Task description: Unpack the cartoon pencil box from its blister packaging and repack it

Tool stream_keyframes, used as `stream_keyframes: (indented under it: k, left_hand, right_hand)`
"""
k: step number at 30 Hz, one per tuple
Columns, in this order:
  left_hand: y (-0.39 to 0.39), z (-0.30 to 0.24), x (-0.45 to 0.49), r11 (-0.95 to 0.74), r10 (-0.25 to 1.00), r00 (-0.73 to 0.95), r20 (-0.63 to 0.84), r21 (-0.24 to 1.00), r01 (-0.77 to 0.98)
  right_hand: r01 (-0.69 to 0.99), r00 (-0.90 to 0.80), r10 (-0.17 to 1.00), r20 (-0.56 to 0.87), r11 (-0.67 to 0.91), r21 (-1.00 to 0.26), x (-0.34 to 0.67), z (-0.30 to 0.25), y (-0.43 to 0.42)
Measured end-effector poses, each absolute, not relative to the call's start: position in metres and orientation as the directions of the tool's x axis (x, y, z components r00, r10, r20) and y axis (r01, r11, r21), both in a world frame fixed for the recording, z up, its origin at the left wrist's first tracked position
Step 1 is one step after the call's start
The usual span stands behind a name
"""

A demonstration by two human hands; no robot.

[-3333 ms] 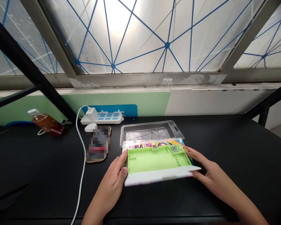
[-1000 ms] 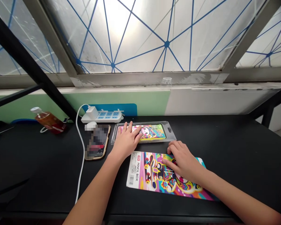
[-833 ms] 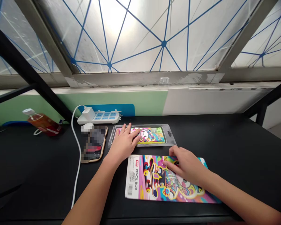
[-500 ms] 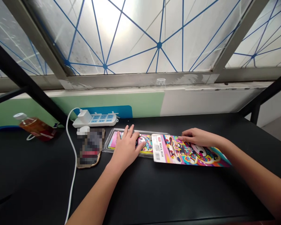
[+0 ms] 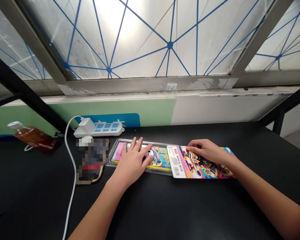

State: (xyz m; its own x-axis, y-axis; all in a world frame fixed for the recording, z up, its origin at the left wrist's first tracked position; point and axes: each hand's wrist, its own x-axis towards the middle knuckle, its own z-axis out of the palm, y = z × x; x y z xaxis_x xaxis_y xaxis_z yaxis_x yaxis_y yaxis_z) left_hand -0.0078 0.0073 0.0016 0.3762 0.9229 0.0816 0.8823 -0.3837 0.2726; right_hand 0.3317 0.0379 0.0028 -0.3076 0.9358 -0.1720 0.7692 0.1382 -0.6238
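A colourful pencil box (image 5: 162,161) lies in a clear plastic tray (image 5: 111,156) on the black table. My left hand (image 5: 135,161) rests on the box with its fingers spread. To the right, a printed cardboard card (image 5: 187,166) marked "PENCIL BOX" overlaps the right end of the tray. My right hand (image 5: 205,150) is at the card's upper edge, its fingers bent and closed on the card. The far tips of these fingers are partly hidden. Under the card, the right part of the tray is out of sight.
A phone (image 5: 96,160), blurred out, lies left of the tray. Behind it stands a white power strip (image 5: 110,129) with a plug and a white cable (image 5: 71,186) running forward. A drink bottle (image 5: 35,136) leans at the far left. A clear cup (image 5: 171,87) is on the sill.
The card has slid right over the tray with my right hand, and more of the pencil box shows, including "SPORT" lettering. My left hand stays on the box. The view has shifted slightly.
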Motion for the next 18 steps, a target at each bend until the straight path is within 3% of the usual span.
stream_keyframes:
  k: [9, 18]
  left_hand:
    - [0.009, 0.002, -0.009, -0.382, 0.923, 0.383, 0.043, 0.229, 0.896]
    - [0.007, 0.008, -0.005, -0.370, 0.927, 0.375, 0.022, 0.230, 0.900]
  right_hand:
    - [0.770, -0.220, 0.955, -0.201, 0.044, -0.636, 0.367, -0.002, 0.045]
    - [0.798, -0.122, 0.992, -0.024, 0.084, -0.597, 0.366, 0.014, 0.033]
